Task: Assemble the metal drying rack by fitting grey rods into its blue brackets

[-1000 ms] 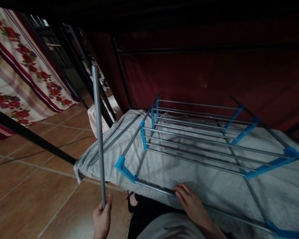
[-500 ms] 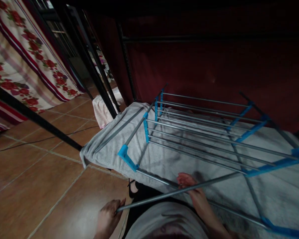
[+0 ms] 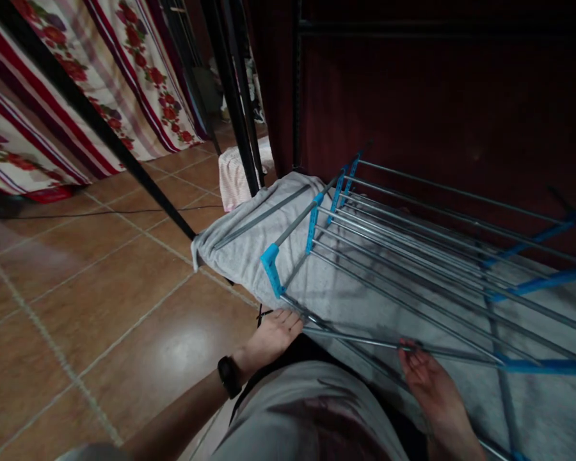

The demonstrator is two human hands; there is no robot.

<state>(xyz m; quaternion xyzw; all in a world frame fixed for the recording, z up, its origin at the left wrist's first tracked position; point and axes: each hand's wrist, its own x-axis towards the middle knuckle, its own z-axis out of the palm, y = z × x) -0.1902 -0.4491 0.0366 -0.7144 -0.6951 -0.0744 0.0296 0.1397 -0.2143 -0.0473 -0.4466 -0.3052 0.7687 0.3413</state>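
Observation:
A metal drying rack (image 3: 413, 243) with grey rods and blue plastic joints lies flat on a grey towel (image 3: 240, 250). A loose grey rod (image 3: 360, 342) lies level along the rack's near edge. My left hand (image 3: 273, 333) grips its left end beside the blue corner joint (image 3: 271, 269); a dark band sits on that wrist. My right hand (image 3: 429, 381) holds the same rod further right, fingers curled under it.
Brown floor tiles (image 3: 100, 301) spread to the left, crossed by a thin black cable. A black metal frame post (image 3: 125, 153) slants across. Floral curtains (image 3: 67, 96) hang at the back left. A dark red cloth wall (image 3: 436, 96) stands behind the rack. A pale pink cloth (image 3: 235, 176) sits beside the towel.
The rod stood upright in my left hand a second ago, was swung down level, and now lies along the rack's near edge with both hands on it. The view has shifted left.

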